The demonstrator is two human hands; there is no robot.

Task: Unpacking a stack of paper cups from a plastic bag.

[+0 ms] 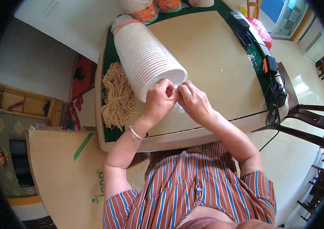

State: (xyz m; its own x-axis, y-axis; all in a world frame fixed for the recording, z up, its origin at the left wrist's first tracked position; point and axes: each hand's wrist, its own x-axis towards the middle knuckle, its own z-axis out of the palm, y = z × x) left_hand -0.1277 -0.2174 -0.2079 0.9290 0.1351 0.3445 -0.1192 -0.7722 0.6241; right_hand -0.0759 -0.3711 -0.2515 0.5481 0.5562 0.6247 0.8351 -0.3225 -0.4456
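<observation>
A long stack of nested white paper tubs (pixel 146 53) lies on its side on the table, sleeved in a clear plastic bag (pixel 120 23). Its round end faces me. Right at that end my left hand (pixel 160 98) and my right hand (pixel 195 102) meet, fingertips pinched close together. Between them a bit of the clear plastic seems to be gripped, though the fingers mostly hide it. A skein of beige string (pixel 117 95) lies left of the stack, apart from my hands.
The table (pixel 215 49) has a tan board over green cloth. Orange-patterned wrapped tubs (pixel 145 13) stand at the far edge. Black adapters and cables (pixel 271 65) run down the right edge. A dark wooden chair (pixel 311 118) stands at the right, a large cardboard sheet (pixel 62 164) at the left.
</observation>
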